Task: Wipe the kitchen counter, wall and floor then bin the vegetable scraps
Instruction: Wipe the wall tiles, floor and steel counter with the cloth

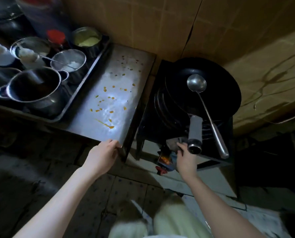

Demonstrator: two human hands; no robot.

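A steel counter (pixel 112 93) was seen across the left and middle of the frame. Its bare right part was spattered with orange scraps (pixel 107 102). On its left part a metal tray (pixel 84 86) was set. To the right of the counter, a dark stove stand (pixel 153 117) was placed, topped by a black wok (pixel 203 93). The tiled floor (pixel 122 188) was seen in the lower part.

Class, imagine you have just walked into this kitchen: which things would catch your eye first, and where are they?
Orange food spatters dot the shiny steel counter in the middle. To its right a black wok sits on the stove with a steel ladle lying in it. Low down, the left hand grips the counter's front corner, while the right hand holds a grey cloth by the wok handle.
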